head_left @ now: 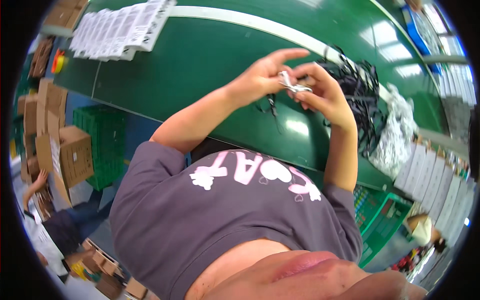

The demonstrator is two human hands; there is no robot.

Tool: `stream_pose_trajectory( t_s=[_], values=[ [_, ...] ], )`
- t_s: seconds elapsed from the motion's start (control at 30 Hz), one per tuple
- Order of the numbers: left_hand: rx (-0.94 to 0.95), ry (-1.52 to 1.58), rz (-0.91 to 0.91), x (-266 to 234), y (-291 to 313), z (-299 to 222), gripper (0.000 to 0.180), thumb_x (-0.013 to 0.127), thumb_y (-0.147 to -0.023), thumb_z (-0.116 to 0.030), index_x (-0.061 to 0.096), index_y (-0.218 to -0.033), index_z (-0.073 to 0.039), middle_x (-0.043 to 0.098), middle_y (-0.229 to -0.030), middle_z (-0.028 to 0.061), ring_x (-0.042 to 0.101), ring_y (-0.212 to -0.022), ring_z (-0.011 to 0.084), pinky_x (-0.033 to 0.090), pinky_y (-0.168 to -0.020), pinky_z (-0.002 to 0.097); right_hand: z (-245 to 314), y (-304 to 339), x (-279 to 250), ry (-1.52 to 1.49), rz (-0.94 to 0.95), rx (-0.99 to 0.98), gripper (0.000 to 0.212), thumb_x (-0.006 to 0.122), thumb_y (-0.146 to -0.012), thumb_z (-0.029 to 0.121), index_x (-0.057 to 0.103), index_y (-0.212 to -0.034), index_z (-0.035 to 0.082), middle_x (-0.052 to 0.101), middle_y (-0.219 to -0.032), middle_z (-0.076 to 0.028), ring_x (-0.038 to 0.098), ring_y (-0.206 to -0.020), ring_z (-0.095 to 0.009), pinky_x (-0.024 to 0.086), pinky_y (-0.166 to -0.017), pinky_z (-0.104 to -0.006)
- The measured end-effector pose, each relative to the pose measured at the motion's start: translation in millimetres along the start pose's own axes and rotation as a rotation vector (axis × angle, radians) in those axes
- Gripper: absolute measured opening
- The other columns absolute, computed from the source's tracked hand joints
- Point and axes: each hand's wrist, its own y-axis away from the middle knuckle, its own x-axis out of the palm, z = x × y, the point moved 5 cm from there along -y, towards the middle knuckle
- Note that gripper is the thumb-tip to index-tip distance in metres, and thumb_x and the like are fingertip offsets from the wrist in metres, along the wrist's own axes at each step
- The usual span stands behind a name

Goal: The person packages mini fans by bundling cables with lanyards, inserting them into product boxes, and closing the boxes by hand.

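Note:
Over the green table my two hands meet around a small, crumpled silvery-white strip [295,86] whose exact kind I cannot make out. My left hand [262,75] pinches its left end, with one finger stretched out above. The fingers of my right hand [324,94] curl around the other end. A thin black cord [273,106] shows just below my left hand; whether it is held or lies on the table, I cannot tell. Beside my right hand lies a tangled heap of black straps [357,92].
White printed boxes [120,32] stand in a row on the green table [200,55]. Clear plastic bags [395,132] lie at its right. Green crates [102,145] and open cartons [75,155] are at left, near another person [55,232]. More white boxes [430,175] line the right side.

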Motion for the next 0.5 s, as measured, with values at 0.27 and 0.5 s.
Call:
stream_pose_trajectory(
  t_s=[0.27, 0.5],
  values=[
    [0.338, -0.987, -0.192, 18, 10, -3, 0.019, 0.061, -0.094, -0.020, 0.055, -0.084, -0.004, 0.058, -0.069, 0.0150, 0.059, -0.064, 0.0363, 0.046, -0.056, 0.0416, -4, 17, -25, 0.405, -0.191, -0.051, 0.008, 0.070, -0.081, 0.001, 0.064, -0.086, 0.000, 0.061, -0.080, -0.002, 0.057, -0.071, -0.009, 0.043, -0.061, -0.0243],
    [0.219, -1.332, 0.006, 28, 17, 4, 0.018, 0.062, -0.092, -0.020, 0.053, -0.086, -0.006, 0.059, -0.066, 0.0126, 0.061, -0.060, 0.0339, 0.047, -0.052, 0.0431, -2, 7, -24, 0.679, -0.403, -0.179, 0.015, 0.067, -0.082, 0.005, 0.068, -0.097, 0.003, 0.065, -0.082, -0.003, 0.060, -0.073, -0.010, 0.049, -0.067, -0.0267]
  ],
)
